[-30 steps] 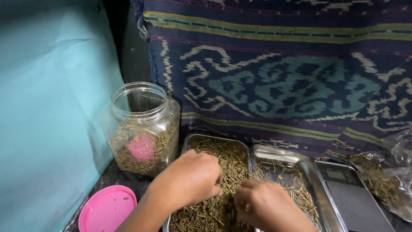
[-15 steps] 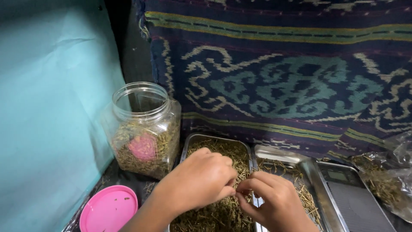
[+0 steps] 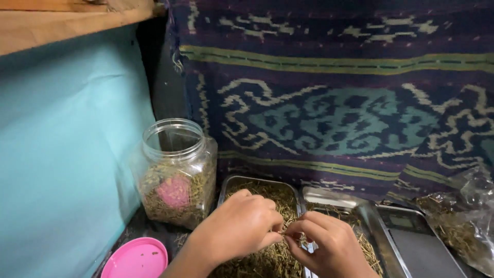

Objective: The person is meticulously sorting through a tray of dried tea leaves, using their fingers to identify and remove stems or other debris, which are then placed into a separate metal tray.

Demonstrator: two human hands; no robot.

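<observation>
Both hands lifted a bit: left hand (image 3: 242, 224) & right hand (image 3: 321, 242) pinch one dried stem (image 3: 283, 234) w/ fingertips over tray (image 3: 231, 181).

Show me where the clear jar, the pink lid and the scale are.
clear jar (image 3: 177, 175): head view, on its front wall.
pink lid (image 3: 135, 259): head view, on its flat top.
scale (image 3: 424, 251): head view, on its weighing plate.

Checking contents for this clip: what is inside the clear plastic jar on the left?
The clear plastic jar holds dried green-brown plant stems about halfway up, with a pink round object among them. Its bottom is hidden by the stems.
</observation>
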